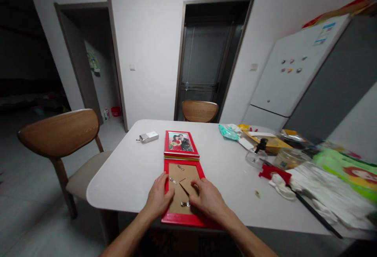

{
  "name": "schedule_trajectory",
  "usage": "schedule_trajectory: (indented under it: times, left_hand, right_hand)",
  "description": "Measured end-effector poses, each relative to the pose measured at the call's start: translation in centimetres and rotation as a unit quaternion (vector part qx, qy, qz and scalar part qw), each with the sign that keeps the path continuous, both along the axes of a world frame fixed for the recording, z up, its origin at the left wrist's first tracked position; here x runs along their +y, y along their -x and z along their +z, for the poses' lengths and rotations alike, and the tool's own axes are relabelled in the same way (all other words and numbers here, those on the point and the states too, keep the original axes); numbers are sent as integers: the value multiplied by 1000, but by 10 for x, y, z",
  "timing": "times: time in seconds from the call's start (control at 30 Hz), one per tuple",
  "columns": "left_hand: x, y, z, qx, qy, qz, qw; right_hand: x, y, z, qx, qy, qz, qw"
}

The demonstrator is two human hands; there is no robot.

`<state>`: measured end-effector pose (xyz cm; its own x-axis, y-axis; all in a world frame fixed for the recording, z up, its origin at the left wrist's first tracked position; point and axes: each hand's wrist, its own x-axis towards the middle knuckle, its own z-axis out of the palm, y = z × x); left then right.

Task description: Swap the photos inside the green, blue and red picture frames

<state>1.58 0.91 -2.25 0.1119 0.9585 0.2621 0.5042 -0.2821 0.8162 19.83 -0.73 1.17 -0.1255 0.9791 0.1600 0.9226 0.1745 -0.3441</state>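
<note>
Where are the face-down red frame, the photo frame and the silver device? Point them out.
face-down red frame (191, 171): head view, on its brown backing board.
photo frame (180, 143): head view, on the photo itself.
silver device (149, 137): head view, on its top face.

Free table (126, 170) left; clutter (294, 163) right; framed photo (181, 144) ahead.

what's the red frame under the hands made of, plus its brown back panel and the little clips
The frame is glossy red with a smooth rim, likely lacquered wood or plastic; the look leaves it open. The back panel is matte brown and flat, probably pressed fibreboard. The clips are small, silvery and shiny, so apparently metal.
</note>
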Motion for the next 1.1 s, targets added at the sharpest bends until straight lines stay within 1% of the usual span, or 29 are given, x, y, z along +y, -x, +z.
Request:
schedule_trajectory:
  times: [0.07,0.17,0.27,0.33,0.4,0.5,0.57,0.63,0.7,0.77,0.87,0.93,0.97,1.0,1.03,1.07,1.1]
  left_hand:
    - [1,-1,6,-23,7,3,1000]
    - [4,-3,18,-67,21,7,998]
    - [7,-1,28,-123,51,17,991]
    - [8,9,32,-160,72,33,984]
    - [7,27,33,-188,88,56,977]
    - [7,61,31,-207,108,88,968]
    - [9,82,27,-205,120,110,965]
    - [13,100,22,-192,133,128,964]
    - [17,112,16,-167,144,138,966]
    - [20,121,12,-130,148,147,969]
    - [23,133,10,-56,136,172,974]
    - [23,139,12,-3,115,194,974]
    - [23,140,13,21,101,203,974]
    - [22,139,16,41,86,209,973]
    - [21,135,19,56,71,212,973]
    - [18,127,22,69,56,210,974]
    - [13,115,26,79,39,199,976]
  right_hand:
    - [3,-2,7,9,1,-4,1000]
    - [1,2,22,31,-25,-3,999]
    - [-4,12,36,71,-48,36,996]
    - [-6,15,39,104,-49,69,991]
    - [-5,9,36,115,-48,64,990]
    - [1,-10,20,69,-33,-11,997]
    - [5,-22,7,25,-1,-62,998]
    - [8,-30,-5,-1,31,-93,995]
    - [10,-33,-13,-3,38,-101,994]
    - [13,-34,-18,11,30,-94,995]
    - [19,-36,-19,37,22,-92,995]
    - [20,-39,-18,77,27,-112,990]
    - [20,-40,-16,119,38,-127,984]
    - [19,-41,-14,182,56,-138,972]
    - [16,-41,-12,264,84,-143,950]
    - [13,-41,-9,358,117,-138,916]
    - [9,-40,-5,451,150,-126,871]
